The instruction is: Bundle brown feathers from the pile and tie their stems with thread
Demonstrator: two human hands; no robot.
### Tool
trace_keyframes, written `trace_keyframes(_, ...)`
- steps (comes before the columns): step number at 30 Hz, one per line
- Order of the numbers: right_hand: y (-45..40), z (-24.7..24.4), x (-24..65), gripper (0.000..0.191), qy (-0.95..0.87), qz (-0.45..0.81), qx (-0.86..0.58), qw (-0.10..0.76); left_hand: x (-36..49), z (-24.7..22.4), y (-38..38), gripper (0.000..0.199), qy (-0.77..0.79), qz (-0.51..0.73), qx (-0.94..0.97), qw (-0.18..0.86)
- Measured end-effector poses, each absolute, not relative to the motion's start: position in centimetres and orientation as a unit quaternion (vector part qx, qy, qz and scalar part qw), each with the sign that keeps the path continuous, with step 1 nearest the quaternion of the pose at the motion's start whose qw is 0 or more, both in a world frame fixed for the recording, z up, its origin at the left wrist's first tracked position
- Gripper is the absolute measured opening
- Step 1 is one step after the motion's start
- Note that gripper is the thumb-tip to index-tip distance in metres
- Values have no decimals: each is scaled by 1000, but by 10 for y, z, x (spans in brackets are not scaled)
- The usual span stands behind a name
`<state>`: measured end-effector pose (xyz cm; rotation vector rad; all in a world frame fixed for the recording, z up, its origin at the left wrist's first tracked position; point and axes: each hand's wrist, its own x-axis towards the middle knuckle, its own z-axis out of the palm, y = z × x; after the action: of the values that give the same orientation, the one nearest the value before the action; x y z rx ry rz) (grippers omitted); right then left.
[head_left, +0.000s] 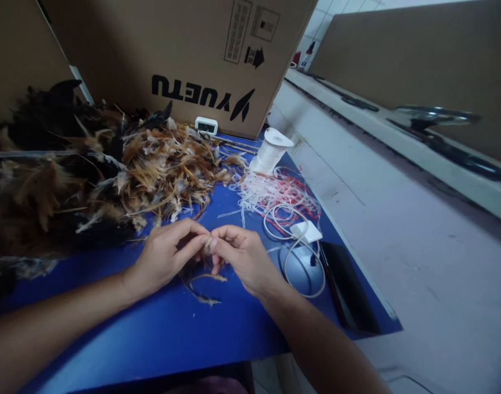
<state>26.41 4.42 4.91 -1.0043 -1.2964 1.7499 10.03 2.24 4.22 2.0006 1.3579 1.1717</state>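
My left hand (168, 251) and my right hand (244, 257) meet over the blue table, thumbs and forefingers pinched together around the base of a small feather bunch. Thin brown feathers (205, 298) hang below the fingers, their tips just above or on the tabletop. Both hands are closed on this bunch; the exact grip point is partly hidden by the fingertips. A large heap of brown and black feathers (163, 169) lies beyond and to the left of my left hand.
Behind stand a cardboard box (122, 65) and a small white digital display (206, 126). Right of my hands are a white spool (270, 152), tangled white and red strings (270, 194), a white charger (306, 231) with its cable, and a black phone (349, 287) near the blue table's (151, 339) right edge.
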Motion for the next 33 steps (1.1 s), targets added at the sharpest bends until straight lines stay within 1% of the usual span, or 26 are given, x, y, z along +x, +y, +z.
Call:
trace_keyframes(12, 43, 48, 263, 10, -518, 656, -421, 353, 102, 34, 21, 9, 490, 422, 730, 221)
trace_keyframes(19, 43, 53, 263, 15, -519, 651, -429, 351, 102, 34, 18, 11, 495, 422, 708, 275)
trace_keyframes(33, 43, 51, 267, 7, -571, 590, -453, 348, 102, 32, 19, 16, 484, 437, 664, 365)
